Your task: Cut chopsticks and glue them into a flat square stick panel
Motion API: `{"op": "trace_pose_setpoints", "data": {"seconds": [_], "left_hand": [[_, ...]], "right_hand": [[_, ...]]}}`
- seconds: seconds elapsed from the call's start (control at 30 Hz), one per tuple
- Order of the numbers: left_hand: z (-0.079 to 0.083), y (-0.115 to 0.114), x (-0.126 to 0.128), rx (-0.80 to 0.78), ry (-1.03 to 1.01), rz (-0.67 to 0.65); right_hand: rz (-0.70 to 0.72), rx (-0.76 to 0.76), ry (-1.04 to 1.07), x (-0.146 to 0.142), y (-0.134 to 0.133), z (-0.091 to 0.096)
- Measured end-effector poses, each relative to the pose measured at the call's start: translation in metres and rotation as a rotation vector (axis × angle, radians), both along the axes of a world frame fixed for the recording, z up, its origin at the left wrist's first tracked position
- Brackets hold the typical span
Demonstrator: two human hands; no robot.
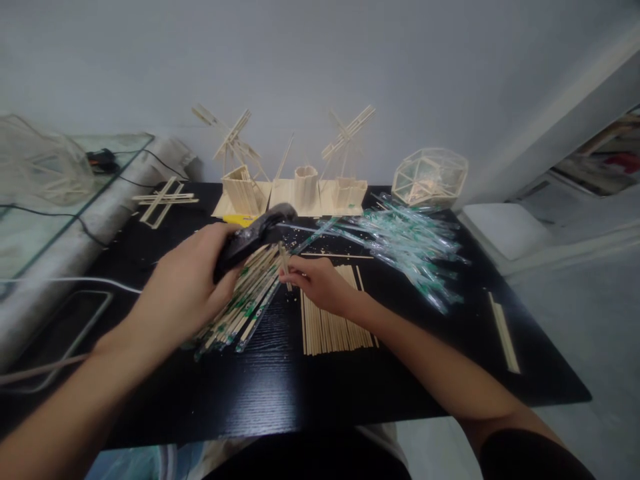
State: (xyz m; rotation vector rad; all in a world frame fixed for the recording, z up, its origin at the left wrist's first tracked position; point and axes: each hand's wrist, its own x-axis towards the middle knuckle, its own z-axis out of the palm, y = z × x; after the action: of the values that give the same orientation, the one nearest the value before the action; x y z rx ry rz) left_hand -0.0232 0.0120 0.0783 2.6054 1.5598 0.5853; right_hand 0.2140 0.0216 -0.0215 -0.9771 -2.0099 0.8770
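Note:
My left hand (193, 273) is closed round a black, pistol-shaped glue gun (260, 230), with its front end pointing right. In my right hand (315, 277), thumb and fingers pinch a few short wooden stick pieces (285, 257), just below and right of the gun's front. Under my left hand lies a bundle of chopsticks in printed plastic wrappers (240, 317). Bare chopsticks (333, 330) form a flat row beneath my right hand and wrist. A yellow object (240, 219) shows partly behind the glue gun.
Behind stand wooden windmill-like models (243, 190) on flat bases. Crumpled clear wrappers (410, 240) and a faceted stick frame (430, 177) lie right. Crossed sticks (165, 200) and a white cable (115, 283) are left. Loose sticks (504, 333) rest near the black table's (425, 393) right edge.

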Motion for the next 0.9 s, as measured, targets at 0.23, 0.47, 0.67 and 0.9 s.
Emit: {"op": "trace_pose_setpoints", "data": {"seconds": [0.23, 0.47, 0.67, 0.9], "left_hand": [[0.004, -0.013, 0.004, 0.1, 0.454, 0.017], [0.004, -0.017, 0.005, 0.207, 0.596, 0.019], [0.004, -0.017, 0.005, 0.144, 0.643, 0.046], [0.001, -0.018, -0.004, 0.071, 0.594, 0.04]], "right_hand": [[-0.038, -0.004, -0.084, -0.003, 0.001, -0.002], [-0.041, 0.036, -0.104, -0.005, 0.001, -0.003], [-0.044, 0.045, -0.12, -0.005, 0.001, -0.002], [-0.024, 0.03, -0.12, -0.005, 0.001, 0.003]]}}
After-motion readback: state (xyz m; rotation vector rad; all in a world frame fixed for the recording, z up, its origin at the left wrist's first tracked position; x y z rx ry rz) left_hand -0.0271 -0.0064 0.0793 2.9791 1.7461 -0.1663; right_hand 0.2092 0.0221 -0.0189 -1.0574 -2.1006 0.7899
